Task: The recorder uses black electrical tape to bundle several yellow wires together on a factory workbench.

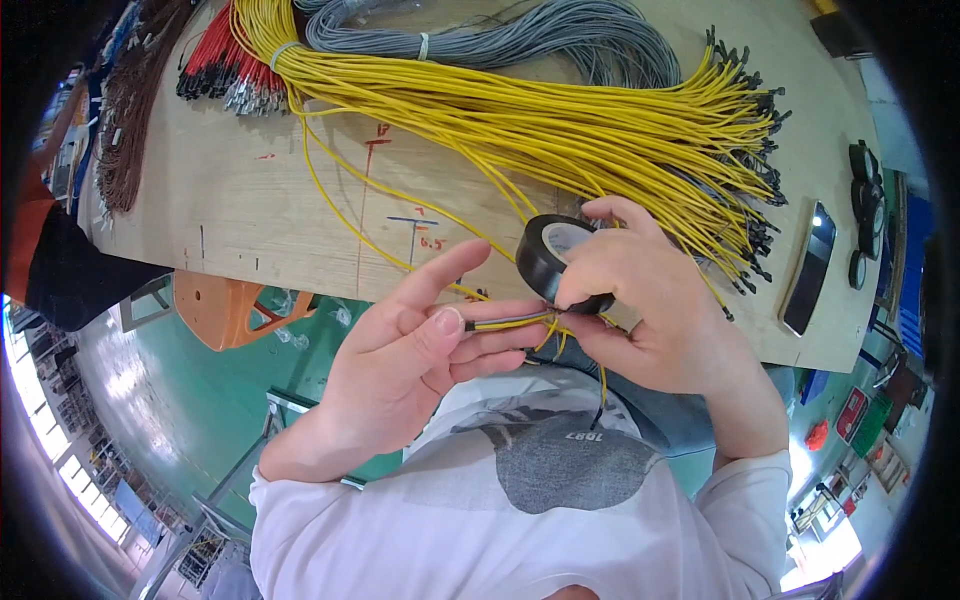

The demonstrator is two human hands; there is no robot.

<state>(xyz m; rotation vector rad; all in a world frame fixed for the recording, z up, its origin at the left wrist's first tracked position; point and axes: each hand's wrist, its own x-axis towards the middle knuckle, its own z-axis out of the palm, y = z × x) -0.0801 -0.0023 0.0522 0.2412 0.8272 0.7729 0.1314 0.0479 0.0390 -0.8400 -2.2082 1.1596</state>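
My left hand pinches the dark end of a short length of yellow and grey cable under its thumb, with the cable lying along the fingers. In my right hand is a roll of black electrical tape, gripped at its near right side, right beside the cable. Thin yellow strands hang below the fingers where the two hands meet. One yellow cable runs from the large bundle of yellow cables down to my hands. Whether tape is stuck to the cable is too small to tell.
The yellow bundle lies across the wooden table, its black-tipped ends fanned out at right. Behind it are grey cables; red ones sit at far left, beside brown cables. A phone and black rolls lie at right. An orange stool stands left.
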